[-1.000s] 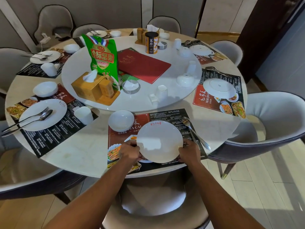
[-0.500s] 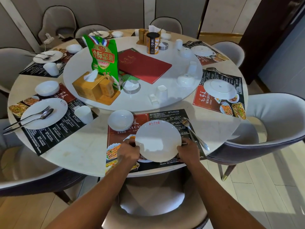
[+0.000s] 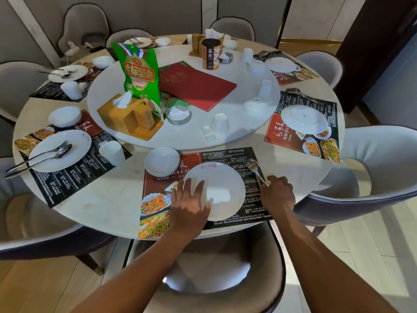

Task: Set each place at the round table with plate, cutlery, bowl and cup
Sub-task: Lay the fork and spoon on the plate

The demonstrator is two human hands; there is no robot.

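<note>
Right hand (image 3: 277, 195) left the plate (image 3: 222, 190), now gripping the fork (image 3: 255, 169).

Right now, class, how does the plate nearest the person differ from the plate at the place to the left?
The near plate is bare, with the left hand resting on it. The left plate carries a spoon and fork, and no hand touches it. Both are round, white, upright and lie on placemats.
</note>
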